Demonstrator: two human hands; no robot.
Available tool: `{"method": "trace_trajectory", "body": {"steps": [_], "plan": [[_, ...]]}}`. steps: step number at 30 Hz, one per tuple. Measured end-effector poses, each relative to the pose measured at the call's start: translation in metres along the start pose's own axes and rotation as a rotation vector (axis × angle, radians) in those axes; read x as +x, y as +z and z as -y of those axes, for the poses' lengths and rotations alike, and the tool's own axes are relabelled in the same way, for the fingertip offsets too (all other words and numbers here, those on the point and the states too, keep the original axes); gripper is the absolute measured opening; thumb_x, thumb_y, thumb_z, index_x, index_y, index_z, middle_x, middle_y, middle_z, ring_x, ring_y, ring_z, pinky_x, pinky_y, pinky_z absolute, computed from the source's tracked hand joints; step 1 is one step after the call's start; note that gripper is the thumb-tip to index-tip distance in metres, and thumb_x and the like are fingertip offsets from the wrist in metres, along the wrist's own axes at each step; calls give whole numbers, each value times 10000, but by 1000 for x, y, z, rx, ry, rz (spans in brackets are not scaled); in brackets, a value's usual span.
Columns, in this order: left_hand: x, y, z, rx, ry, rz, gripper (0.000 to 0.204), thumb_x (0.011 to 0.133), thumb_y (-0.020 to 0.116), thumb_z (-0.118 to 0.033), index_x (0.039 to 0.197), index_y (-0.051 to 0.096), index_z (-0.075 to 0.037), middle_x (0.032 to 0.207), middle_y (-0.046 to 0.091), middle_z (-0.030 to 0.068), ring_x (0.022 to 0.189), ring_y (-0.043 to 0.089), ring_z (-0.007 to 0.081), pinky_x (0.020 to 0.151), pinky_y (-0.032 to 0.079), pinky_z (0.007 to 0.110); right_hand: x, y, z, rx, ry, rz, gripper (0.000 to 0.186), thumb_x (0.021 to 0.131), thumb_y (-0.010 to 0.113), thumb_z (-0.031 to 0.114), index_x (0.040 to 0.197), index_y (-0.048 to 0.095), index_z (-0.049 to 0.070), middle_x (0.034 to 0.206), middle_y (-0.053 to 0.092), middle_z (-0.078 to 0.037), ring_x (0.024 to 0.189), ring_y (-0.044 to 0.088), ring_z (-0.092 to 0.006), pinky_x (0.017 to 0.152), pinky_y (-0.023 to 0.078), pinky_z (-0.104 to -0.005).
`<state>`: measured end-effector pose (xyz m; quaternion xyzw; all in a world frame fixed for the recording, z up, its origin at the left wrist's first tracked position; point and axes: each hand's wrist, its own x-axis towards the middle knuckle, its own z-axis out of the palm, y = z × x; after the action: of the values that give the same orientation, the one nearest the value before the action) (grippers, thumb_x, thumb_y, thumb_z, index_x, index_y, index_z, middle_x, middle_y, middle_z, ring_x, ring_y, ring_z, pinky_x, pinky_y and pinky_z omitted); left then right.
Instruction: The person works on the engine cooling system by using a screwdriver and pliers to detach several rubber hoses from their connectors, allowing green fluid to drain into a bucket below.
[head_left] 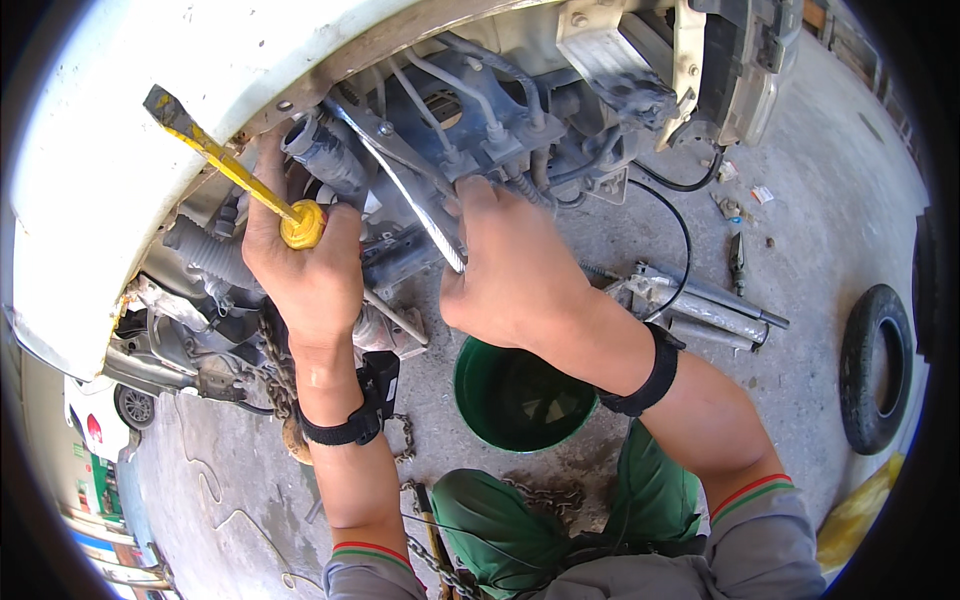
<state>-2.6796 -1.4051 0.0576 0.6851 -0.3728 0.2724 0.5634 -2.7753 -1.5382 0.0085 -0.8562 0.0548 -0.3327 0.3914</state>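
Note:
My left hand point(305, 270) is closed at the wheel-side of the vehicle's underside, with a yellow bar with a flat dark end point(225, 160) sticking up between thumb and forefinger. A round yellow knob point(303, 225) forms its near end. My right hand point(515, 260) is wrapped round a long silver wrench point(405, 190) with a ribbed handle. The wrench slants up and left past a dark bolted arm point(410, 155); its far end is lost among the parts. Beside my left fingers is a thick grey tube point(327, 155). The fingertips of my left hand are partly hidden.
A green bucket point(525, 400) holding dark liquid stands below my hands. Farther right lie a metal jack point(690, 305), a black cable point(690, 240) and a tire point(876, 370). Chains point(275, 370) hang at left. The white body panel point(100, 200) curves overhead.

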Motion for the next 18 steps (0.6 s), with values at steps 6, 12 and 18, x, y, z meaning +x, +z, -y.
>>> {"method": "trace_trajectory", "body": {"steps": [6, 12, 18], "plan": [[2, 1, 8, 60, 72, -39, 628, 707, 567, 56, 1334, 590, 30, 957, 636, 46, 710, 520, 69, 675, 451, 192, 1, 15, -11, 62, -70, -49, 400, 679, 650, 11, 1036, 506, -97, 949, 621, -332, 873, 624, -519, 771, 512, -534], [2, -3, 1, 243, 94, -74, 579, 689, 606, 35, 1267, 626, 44, 891, 653, 80, 735, 574, 107, 730, 492, 230, -1, 7, -10, 20, -73, -68, 426, 674, 658, 27, 1054, 502, -85, 953, 622, -314, 862, 623, -510, 757, 516, -515], [6, 0, -3, 287, 170, -65, 518, 700, 626, 9, 1214, 643, 66, 887, 693, 168, 780, 670, 183, 797, 538, 301, 2, -19, 5, -105, 9, 91, 439, 669, 671, 36, 1027, 504, -154, 937, 626, -374, 853, 657, -509, 786, 561, -494]]}}
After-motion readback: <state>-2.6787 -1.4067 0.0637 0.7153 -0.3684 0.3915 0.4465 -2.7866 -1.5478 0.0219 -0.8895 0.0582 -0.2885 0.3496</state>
